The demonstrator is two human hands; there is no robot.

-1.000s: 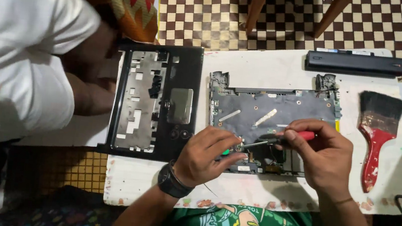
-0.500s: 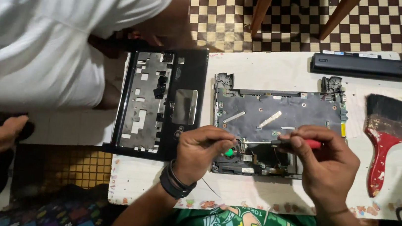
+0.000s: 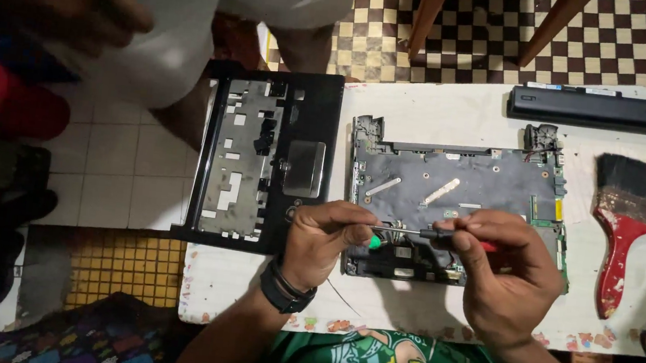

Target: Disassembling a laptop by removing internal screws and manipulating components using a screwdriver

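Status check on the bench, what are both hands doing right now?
Right hand grips red-handled screwdriver, tip on laptop base. Left hand pinches the shaft near the tip. Palmrest cover lies left; brush right. Nothing blocking.

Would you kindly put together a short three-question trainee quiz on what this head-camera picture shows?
1. True or false: the red-handled paintbrush with black bristles lies to the right of the opened grey laptop base.
2. Which hand grips the red-handled screwdriver? A) left hand B) right hand C) neither
3. Fill in: the long black battery bar lies at the ___ edge of the white table, beyond the laptop base.

Key
1. True.
2. B; the left hand's fingertips are at the shaft's tip end.
3. Far. The black palm-rest cover lies to the left of the base.
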